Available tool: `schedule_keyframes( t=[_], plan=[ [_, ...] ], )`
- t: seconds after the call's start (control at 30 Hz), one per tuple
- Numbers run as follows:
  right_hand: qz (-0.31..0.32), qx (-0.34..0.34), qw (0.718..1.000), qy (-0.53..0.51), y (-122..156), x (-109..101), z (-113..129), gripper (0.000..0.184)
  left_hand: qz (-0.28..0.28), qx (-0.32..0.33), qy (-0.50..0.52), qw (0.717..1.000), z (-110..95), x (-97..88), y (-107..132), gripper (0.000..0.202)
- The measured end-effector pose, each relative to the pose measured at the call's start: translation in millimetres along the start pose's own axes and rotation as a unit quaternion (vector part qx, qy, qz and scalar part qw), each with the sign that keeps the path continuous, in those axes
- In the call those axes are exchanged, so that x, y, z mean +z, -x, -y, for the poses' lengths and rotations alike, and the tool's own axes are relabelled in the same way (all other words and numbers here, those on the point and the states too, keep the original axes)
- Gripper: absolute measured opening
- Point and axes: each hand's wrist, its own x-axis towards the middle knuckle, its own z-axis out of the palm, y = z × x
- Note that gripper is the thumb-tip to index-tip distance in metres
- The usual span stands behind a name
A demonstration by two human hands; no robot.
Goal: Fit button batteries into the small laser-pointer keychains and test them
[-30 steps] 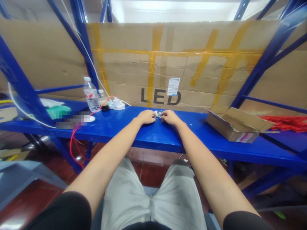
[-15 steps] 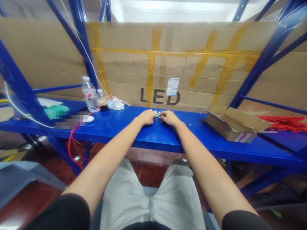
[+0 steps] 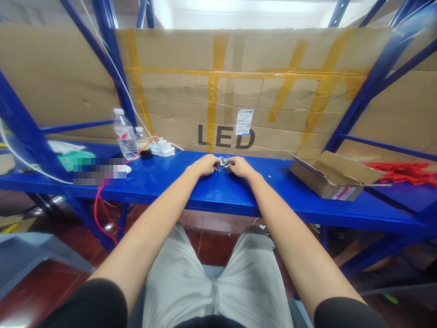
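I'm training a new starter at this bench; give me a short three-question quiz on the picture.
1. True or false: the left hand and right hand both rest on the blue shelf, at the small colourful parts.
2. On the shelf, right of the hands, lies: A a kettle; B an open cardboard box; C a laptop.
3. Which word is printed on the cardboard sheet behind the hands?
Key: 1 true; 2 B; 3 LED.
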Motion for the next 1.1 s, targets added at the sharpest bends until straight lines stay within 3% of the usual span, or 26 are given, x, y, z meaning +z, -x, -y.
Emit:
schedule_keyframes(
  t=[0.4, 0.77, 1.1],
  plan=[
    [0.004, 0.006, 1.000, -0.017, 0.2, -0.7, 0.7, 0.024, -0.043, -0.066, 0.022, 0.997, 7.1, -1.8, 6.2, 0.023],
    [0.007, 0.009, 1.000, -0.005, -1.9, 1.3, -0.8, 0.022, 0.005, -0.069, 0.013, 0.998, 4.5, -4.0, 4.8, 0.023],
    [0.009, 0.007, 1.000, 0.005, -1.6, 0.8, -0.9, 0.022, 0.006, -0.081, 0.049, 0.995, 8.2, 0.2, 5.1, 0.017]
  ],
)
